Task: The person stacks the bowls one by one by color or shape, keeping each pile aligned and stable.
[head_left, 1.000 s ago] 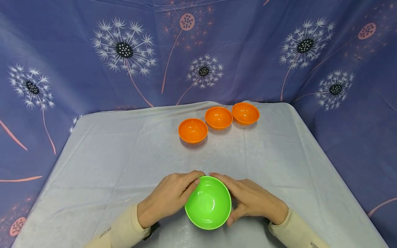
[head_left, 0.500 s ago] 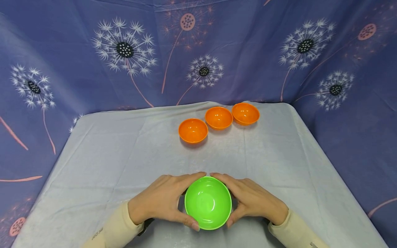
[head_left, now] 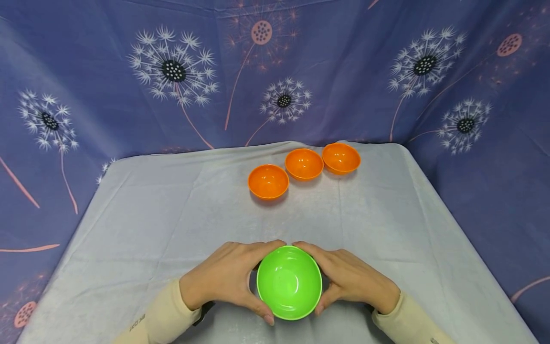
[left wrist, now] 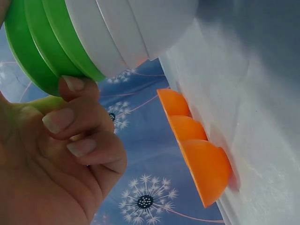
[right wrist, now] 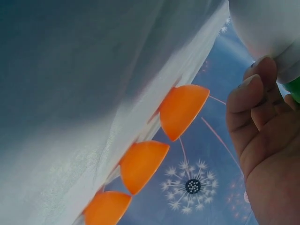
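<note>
In the head view a green bowl (head_left: pixel 289 283) tops a stack near the table's front. The left wrist view reveals several nested green bowls (left wrist: pixel 42 42) over white bowls (left wrist: pixel 140 28). My left hand (head_left: pixel 229 277) grips the stack's left side, thumb at the front of the rim and fingers curled behind. From the right, my right hand (head_left: pixel 348 277) holds the same stack, thumb low and fingers around the back; its fingertips lie by a white bowl (right wrist: pixel 262 28) in the right wrist view. The far fingers are hidden in the head view.
Three orange bowls stand in a slanting row at the back: a left one (head_left: pixel 268 182), a middle one (head_left: pixel 304 164) and a right one (head_left: pixel 341 158). A pale cloth (head_left: pixel 172 215) covers the table. A blue dandelion-print curtain (head_left: pixel 343 71) hangs behind and beside it.
My left thumb has moved from the upper left of the green rim down to its front, and that hand has spread around the side. My right hand and the bowls look unmoved.
</note>
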`<state>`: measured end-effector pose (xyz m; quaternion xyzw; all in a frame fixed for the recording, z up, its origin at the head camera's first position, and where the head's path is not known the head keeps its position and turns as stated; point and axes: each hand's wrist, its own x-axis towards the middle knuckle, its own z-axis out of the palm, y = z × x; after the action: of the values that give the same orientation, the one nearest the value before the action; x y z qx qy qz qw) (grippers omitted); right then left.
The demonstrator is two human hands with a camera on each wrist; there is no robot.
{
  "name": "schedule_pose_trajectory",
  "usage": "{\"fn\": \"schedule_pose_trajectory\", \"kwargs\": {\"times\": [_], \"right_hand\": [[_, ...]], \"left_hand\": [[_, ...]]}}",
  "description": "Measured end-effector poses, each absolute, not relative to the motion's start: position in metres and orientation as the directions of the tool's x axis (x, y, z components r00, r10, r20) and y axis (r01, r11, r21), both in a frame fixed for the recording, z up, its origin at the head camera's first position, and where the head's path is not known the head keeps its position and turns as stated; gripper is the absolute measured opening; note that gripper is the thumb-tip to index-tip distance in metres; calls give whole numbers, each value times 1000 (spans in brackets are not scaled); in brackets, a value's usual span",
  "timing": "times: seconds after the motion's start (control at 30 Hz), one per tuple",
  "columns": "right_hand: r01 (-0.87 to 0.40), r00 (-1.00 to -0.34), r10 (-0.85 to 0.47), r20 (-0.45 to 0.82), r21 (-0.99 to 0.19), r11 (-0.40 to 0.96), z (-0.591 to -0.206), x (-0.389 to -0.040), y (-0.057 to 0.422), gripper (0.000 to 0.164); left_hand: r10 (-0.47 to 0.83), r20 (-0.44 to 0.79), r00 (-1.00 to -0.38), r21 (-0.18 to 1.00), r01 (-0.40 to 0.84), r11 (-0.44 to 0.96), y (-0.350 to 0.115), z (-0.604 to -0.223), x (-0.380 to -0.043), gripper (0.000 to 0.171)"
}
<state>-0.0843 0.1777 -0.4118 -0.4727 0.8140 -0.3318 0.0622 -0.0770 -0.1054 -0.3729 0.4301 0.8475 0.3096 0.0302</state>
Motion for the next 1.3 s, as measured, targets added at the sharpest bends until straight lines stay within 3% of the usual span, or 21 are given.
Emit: {"fn": "schedule_pose_trajectory", "kwargs": {"times": [0.47,0.73,0.87,1.0,1.13,1.3], "right_hand": [[-718,-541,-815,206,-618,320,-411,-86,176,107],[-724,-555,-813,175,-582,369,-401,-96,193,128],[-647,-588,-781,211,-702,298,-392,-120,212,108],[-523,-602,-732,320,-851,58,-387,-147,233,80],[-397,-708,-621,336,-917,-43,-381,-169,249,60],[-146,-900,-416,131,-989,4,-369,-195,258,51]], "left_hand": [[743,214,-634,543,710,449,-105,-371,-75,100],[736,251,-629,409,758,509,-105,-371,-75,118],[739,253,-625,419,759,498,-105,-372,-75,129],[764,241,-598,482,757,441,-104,-375,-74,130],[785,241,-571,505,764,401,-101,-379,-73,128],[790,224,-571,523,754,397,-100,-382,-72,124]]}}
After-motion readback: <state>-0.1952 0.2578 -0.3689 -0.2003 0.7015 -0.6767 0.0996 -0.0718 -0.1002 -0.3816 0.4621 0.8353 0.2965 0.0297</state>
